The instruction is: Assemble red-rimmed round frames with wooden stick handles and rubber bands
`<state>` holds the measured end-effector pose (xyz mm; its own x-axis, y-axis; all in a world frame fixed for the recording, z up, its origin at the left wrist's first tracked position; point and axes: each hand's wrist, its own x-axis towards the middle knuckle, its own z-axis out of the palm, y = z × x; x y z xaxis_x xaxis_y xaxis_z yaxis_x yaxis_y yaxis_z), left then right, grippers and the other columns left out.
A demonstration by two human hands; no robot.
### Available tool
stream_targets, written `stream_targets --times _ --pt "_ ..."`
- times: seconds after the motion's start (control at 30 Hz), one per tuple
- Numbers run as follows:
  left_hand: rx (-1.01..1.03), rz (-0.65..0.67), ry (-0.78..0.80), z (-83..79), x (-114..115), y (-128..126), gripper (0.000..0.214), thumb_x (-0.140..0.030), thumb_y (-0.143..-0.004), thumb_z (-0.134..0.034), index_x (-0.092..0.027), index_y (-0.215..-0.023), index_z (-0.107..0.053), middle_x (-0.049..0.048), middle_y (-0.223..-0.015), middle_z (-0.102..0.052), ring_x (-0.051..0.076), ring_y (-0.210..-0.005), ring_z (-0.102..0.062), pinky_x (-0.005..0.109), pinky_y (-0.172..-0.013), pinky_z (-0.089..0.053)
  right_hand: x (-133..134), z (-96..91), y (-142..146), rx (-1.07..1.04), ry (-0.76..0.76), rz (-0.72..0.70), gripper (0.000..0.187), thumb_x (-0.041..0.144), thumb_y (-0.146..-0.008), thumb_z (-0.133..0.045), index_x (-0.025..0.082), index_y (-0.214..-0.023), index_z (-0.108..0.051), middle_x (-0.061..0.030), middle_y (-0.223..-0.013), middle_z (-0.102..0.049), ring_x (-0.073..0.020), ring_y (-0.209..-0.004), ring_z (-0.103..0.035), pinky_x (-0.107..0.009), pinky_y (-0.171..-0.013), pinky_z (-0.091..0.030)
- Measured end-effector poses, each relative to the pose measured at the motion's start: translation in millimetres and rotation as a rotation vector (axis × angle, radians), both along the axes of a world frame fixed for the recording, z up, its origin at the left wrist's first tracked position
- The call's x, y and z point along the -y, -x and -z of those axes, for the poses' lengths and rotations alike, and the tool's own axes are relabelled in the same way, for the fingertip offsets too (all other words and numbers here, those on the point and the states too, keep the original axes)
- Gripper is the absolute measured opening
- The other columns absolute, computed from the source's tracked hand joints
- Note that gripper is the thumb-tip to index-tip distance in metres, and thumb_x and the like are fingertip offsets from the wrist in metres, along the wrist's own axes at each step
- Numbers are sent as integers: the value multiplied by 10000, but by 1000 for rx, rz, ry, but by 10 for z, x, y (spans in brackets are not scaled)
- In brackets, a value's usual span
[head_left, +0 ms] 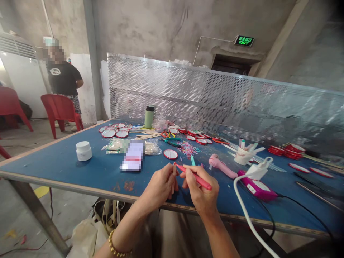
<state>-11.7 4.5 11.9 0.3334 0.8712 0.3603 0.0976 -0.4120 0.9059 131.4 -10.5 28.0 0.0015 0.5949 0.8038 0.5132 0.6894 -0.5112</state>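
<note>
My left hand (160,184) pinches a thin wooden stick (174,168) upright over the front edge of the blue table (61,161). My right hand (200,191) grips a red pen-like tool (196,177), its tip touching the top of the stick. The two hands are close together, fingers nearly touching. A small round red-rimmed disc (171,154) lies on the table just beyond them.
A white jar (84,150), bagged wooden sticks (118,145), a green bottle (149,117), several red-rimmed discs (114,130), a pink glue gun (221,166), a paper cup (242,154) and a magenta power strip (258,188) lie around. A perforated metal screen (215,96) backs the table. A person (63,77) stands far left by red chairs (60,107).
</note>
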Motion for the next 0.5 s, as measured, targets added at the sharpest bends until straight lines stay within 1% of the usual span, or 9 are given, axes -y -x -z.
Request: stream_targets --times 0.2,0.5 --pt "8 8 -5 25 -3 -1 233 -349 -984 -326 -208 -836 -438 -37 -624 -594 71 -383 -466 177 -403 -358 2 -4 -2 14 -8 3 160 236 -938 -536 171 -901 -677 25 -674 -693 -66 -443 -588 -180 -494 -477" --pt "5 5 2 22 -19 1 236 -352 -984 -336 -210 -830 -445 -35 -618 -595 73 -388 -462 175 -405 -359 -4 -2 -4 1 -9 5 170 244 -935 -533 163 -895 -677 17 -668 -694 -69 -430 -586 -176 -469 -475"
